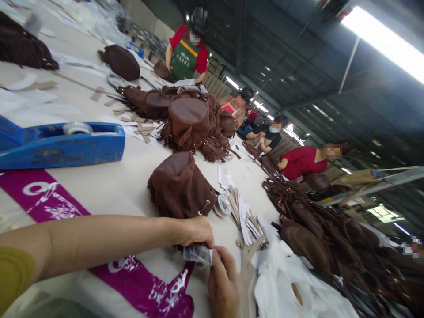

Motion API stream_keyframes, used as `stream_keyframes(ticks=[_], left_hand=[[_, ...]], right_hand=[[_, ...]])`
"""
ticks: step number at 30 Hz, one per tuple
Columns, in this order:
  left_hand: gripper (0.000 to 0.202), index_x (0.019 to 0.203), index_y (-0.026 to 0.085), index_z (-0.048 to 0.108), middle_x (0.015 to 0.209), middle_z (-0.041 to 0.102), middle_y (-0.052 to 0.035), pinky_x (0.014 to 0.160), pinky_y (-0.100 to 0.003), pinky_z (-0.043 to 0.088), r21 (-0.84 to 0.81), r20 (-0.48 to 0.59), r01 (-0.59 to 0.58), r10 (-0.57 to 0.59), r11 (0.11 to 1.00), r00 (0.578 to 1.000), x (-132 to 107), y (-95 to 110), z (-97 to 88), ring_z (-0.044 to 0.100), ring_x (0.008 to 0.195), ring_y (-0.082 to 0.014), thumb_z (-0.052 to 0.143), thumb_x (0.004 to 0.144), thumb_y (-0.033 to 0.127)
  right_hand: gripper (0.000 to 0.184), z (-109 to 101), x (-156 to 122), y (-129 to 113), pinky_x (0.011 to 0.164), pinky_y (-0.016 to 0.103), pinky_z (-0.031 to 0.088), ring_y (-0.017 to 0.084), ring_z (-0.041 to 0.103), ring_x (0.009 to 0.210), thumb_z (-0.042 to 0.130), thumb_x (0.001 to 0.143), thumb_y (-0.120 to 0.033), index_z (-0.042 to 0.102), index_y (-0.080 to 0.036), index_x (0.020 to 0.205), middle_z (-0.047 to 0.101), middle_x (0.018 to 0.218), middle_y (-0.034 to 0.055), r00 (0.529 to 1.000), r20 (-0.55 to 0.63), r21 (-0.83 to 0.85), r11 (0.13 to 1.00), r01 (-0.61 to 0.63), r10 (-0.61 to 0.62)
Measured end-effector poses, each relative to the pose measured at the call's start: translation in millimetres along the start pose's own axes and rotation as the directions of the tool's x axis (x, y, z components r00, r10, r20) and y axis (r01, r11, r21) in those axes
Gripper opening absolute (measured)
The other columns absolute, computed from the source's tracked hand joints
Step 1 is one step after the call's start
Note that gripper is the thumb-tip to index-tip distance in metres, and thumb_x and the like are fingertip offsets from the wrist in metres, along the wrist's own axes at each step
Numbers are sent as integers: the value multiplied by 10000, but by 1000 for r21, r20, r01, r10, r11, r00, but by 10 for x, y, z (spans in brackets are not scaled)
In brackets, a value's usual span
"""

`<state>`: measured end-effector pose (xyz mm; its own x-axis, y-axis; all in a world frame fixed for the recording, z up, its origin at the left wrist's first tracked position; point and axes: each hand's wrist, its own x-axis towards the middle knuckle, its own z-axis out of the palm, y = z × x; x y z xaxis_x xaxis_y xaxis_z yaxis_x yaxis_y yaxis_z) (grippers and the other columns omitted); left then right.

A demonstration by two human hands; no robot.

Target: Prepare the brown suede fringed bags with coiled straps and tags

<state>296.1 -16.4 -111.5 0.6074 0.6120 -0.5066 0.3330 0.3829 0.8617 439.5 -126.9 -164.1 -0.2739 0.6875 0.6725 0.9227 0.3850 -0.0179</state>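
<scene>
My left hand (198, 230) reaches in from the left, its fingers pinched at the top of a crumpled piece of clear plastic wrap (195, 254). Just below it, my right hand (225, 280) pinches the right end of the same wrap, where a small white edge shows between thumb and fingers. What the wrap encloses, if anything, I cannot make out. Right behind my left hand sits a brown bucket bag (180, 185) with gold eyelets, partly covered by that hand. A roll of clear tape (223, 205) lies against the bag's right side.
A blue tape dispenser (82, 143) stands at left, above a purple printed plastic strip (139, 287). Brown fringed bags (190, 119) pile up farther back; more brown bags (308, 229) lie right. Paper strips (243, 214) and white wrapping (291, 278) lie nearby. Several co-workers (188, 57) stand along the table.
</scene>
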Motion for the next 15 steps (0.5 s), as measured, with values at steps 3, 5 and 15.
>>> stream_keyframes(ticks=[3, 5, 15], left_hand=[[63, 624, 150, 609, 437, 451, 54, 417, -210, 276, 128, 9, -143, 144, 981, 990, -88, -31, -14, 377, 406, -87, 562, 619, 109], [81, 665, 146, 637, 509, 513, 26, 471, -221, 332, 299, 36, -323, 328, 898, 944, -143, -49, -23, 458, 487, -111, 559, 674, 165], [75, 868, 158, 589, 895, 627, -69, 737, -274, 453, 741, 363, -638, 677, 207, 640, -190, -105, -58, 586, 844, -212, 574, 798, 183]], right_hand=[[304, -7, -30, 11, 652, 268, 557, 207, 691, 813, 446, 872, -89, 624, -224, 1080, 682, 974, 92, 1000, 11, -29, 1000, 8, -7], [316, -10, -31, 6, 638, 269, 552, 209, 687, 811, 422, 865, -65, 599, -213, 1080, 668, 966, 99, 1000, 13, -45, 999, -6, 7], [159, 45, 87, -22, 627, 274, 525, 178, 632, 719, 476, 832, -110, 542, -227, 917, 628, 804, 23, 970, -14, 159, 958, -238, 243]])
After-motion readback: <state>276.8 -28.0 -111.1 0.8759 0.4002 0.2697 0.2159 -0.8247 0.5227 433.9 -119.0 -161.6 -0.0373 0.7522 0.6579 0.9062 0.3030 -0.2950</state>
